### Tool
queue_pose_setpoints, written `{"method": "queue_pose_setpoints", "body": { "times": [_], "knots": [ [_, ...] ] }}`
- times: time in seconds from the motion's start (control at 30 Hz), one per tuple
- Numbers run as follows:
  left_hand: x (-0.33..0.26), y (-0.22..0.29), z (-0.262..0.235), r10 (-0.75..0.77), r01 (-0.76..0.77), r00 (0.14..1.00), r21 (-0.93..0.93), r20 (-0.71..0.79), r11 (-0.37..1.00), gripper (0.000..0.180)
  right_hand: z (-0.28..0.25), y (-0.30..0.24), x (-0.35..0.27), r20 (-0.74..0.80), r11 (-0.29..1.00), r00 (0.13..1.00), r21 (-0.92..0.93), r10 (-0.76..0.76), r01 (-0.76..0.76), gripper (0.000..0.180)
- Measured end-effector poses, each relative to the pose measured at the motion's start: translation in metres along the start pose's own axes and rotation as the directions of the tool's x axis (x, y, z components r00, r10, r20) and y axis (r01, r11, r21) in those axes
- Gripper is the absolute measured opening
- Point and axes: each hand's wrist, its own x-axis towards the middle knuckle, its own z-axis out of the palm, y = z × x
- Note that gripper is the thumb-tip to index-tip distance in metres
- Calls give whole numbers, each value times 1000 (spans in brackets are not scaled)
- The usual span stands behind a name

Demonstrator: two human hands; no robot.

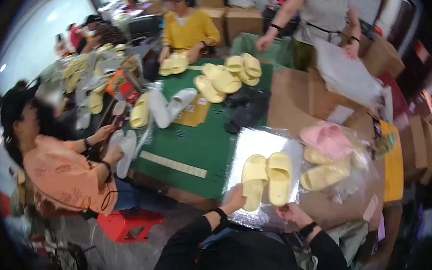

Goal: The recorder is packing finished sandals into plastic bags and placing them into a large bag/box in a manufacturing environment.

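A pair of pale yellow slippers (266, 177) lies side by side on a shiny clear plastic bag (257, 144) spread on the table before me. My left hand (235, 199) touches the heel of the left slipper. My right hand (290, 214) rests at the near edge of the plastic bag, just below the right slipper's heel; what its fingers pinch I cannot make out. Both wrists wear dark bands.
Bagged pink and yellow slippers (329, 156) sit to the right. A green mat (196, 141) holds more yellow, white and black slippers. A person in orange (61, 172) sits left on a red stool (127, 226); one in yellow (187, 30) and one in grey (325, 4) work across. Cardboard boxes (419, 144) stand right.
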Motion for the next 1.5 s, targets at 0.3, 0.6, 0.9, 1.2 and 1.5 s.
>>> {"method": "queue_pose_setpoints", "body": {
  "times": [0.3, 0.6, 0.9, 1.2, 1.5],
  "knots": [
    [-26, -70, 10, 341, -414, 907, 378, 247, 828, 50, 44, 0, -23, 506, -149, 440, -764, -742, 627, 21],
    [-20, -98, 4, 418, -625, 778, 510, 470, 591, 52, 133, 8, 30, 535, -452, 499, -845, -682, 287, 28],
    [-12, -105, 1, 517, -713, 670, 655, 533, 250, 48, 111, 23, -42, 473, -102, 355, -702, -807, 705, 37],
    [15, -101, 23, 564, -659, 710, 679, 421, 324, 43, 37, 72, -159, 384, 447, 890, -770, -246, 456, 41],
    [20, -88, 10, 623, -584, 773, 512, 116, 630, 14, 63, 84, -151, 530, 374, 848, -789, 13, 488, 38]
  ]
}}
